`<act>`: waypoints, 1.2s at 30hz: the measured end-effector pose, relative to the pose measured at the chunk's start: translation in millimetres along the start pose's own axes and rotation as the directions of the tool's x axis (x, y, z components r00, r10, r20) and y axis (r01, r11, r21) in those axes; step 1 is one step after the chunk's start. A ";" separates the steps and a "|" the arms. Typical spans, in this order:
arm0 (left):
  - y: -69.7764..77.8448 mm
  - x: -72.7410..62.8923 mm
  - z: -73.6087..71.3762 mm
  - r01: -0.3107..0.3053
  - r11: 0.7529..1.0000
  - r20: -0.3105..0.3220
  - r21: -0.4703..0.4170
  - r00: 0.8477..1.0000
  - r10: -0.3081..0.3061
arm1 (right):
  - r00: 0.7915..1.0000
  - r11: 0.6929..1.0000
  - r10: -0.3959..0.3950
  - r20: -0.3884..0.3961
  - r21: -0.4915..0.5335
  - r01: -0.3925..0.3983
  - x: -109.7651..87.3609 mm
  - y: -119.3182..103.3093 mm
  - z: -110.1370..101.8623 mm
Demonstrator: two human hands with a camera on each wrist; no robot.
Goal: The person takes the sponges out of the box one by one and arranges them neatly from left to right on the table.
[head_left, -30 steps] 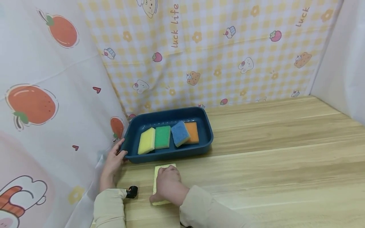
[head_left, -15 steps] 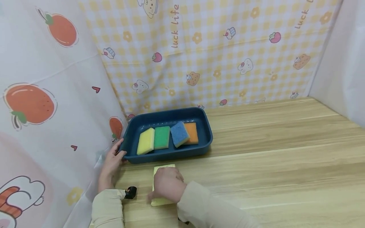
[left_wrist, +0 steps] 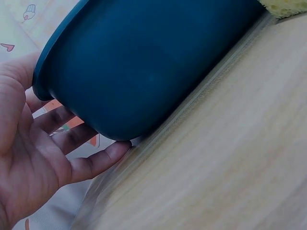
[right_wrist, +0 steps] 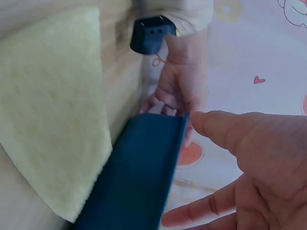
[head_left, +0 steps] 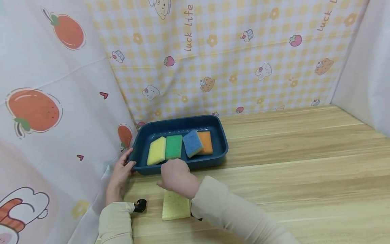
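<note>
My left hand point(head_left: 118, 174) holds the left end of a dark blue tray point(head_left: 210, 162), thumb at the rim; in the left wrist view its fingers point(left_wrist: 103, 160) lie along the outer end wall. Inside the tray are a yellow sponge point(head_left: 156, 151), a green one, and a blue sponge point(head_left: 192, 143) tilted over an orange sponge point(head_left: 206, 142). My right hand point(head_left: 178, 178) is over the tray's near wall. In the right wrist view its thumb and fingers are spread apart, holding nothing. A pale yellow sponge point(head_left: 176, 206) lies flat on the table, partly under the right hand in the head view.
Wood-grain table point(head_left: 298, 176) extends to the right of the tray. Behind it hangs a yellow checked curtain point(head_left: 231, 61); a white printed curtain point(head_left: 76, 118) drapes close on the left. A black camera mount point(head_left: 140, 205) sits at the left wrist.
My right hand has let go of the pale yellow sponge and moved forward to the tray's near wall. The sponge stays on the table. The left hand and tray have not moved.
</note>
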State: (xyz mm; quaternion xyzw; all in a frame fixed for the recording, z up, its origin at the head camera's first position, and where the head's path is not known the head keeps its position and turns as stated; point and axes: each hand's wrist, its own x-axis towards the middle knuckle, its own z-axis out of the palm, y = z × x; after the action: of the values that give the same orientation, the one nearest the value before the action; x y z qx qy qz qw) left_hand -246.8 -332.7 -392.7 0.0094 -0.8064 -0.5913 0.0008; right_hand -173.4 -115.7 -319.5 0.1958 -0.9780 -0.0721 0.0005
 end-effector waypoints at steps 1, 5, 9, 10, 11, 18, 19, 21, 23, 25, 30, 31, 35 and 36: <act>0.1 -0.2 -0.7 0.002 1.000 0.000 0.001 1.000 -0.002 | 1.000 1.000 -0.001 -0.009 -0.004 0.001 1.9 0.9 -2.1; 0.0 -1.0 -3.2 0.004 1.000 -0.007 0.011 1.000 -0.004 | 1.000 1.000 0.001 -0.025 0.001 -0.001 8.8 2.5 -7.7; -1.4 -0.9 -4.0 -0.005 1.000 -0.013 0.017 1.000 0.006 | 0.999 1.000 0.018 -0.044 0.017 -0.017 15.1 2.9 -9.4; -1.6 -1.0 -3.8 -0.005 1.000 -0.015 0.019 1.000 0.005 | 0.999 0.999 0.023 -0.045 0.027 -0.022 16.9 3.3 -9.6; -2.3 -0.8 -3.8 -0.002 1.000 -0.016 0.017 1.000 0.003 | 0.999 0.999 0.027 -0.043 0.040 -0.025 18.9 3.8 -9.7; -3.8 -3.0 -3.9 0.006 1.000 -0.018 -0.002 1.000 -0.006 | 0.999 0.996 0.032 -0.023 0.085 -0.030 35.9 14.3 -8.1; -3.8 -3.4 -4.1 0.006 1.000 -0.015 -0.006 1.000 -0.006 | 0.999 0.996 0.042 -0.027 0.083 -0.040 39.3 16.4 -8.1; -4.5 -3.8 -4.7 0.009 1.000 -0.013 -0.009 1.000 -0.009 | 0.997 0.994 0.072 -0.024 0.088 -0.070 47.6 21.1 -8.7; -5.5 -3.8 -5.5 0.013 1.000 -0.013 -0.010 1.000 -0.013 | 0.994 0.990 0.108 -0.009 0.096 -0.107 57.5 27.0 -9.9; -6.8 -3.0 -6.3 0.015 1.000 -0.017 -0.016 1.000 -0.015 | 0.991 0.985 0.133 0.009 0.112 -0.133 67.7 35.0 -11.2; -5.3 -2.2 -6.2 0.019 1.000 -0.018 -0.017 1.000 -0.019 | 0.985 0.968 0.170 0.040 0.179 -0.174 87.9 59.0 -13.1; -4.4 -2.2 -5.6 0.019 1.000 -0.015 -0.015 1.000 -0.020 | 0.982 0.965 0.182 0.042 0.187 -0.187 90.4 63.1 -12.8; 0.3 -2.4 -1.1 0.010 1.000 -0.002 -0.008 1.000 -0.010 | 0.965 0.942 0.260 0.038 0.208 -0.262 96.5 75.2 -8.7; 0.8 -2.0 -0.1 0.007 1.000 0.003 -0.012 1.000 -0.007 | 0.960 0.936 0.278 0.042 0.214 -0.281 97.5 77.1 -7.0</act>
State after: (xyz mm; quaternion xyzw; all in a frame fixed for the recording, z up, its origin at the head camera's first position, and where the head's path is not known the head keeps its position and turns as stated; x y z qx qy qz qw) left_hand -244.9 -332.5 -392.0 0.0116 -0.8029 -0.5960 -0.0023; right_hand -292.8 -83.7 -304.3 0.0533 -0.9978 0.0351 -0.0164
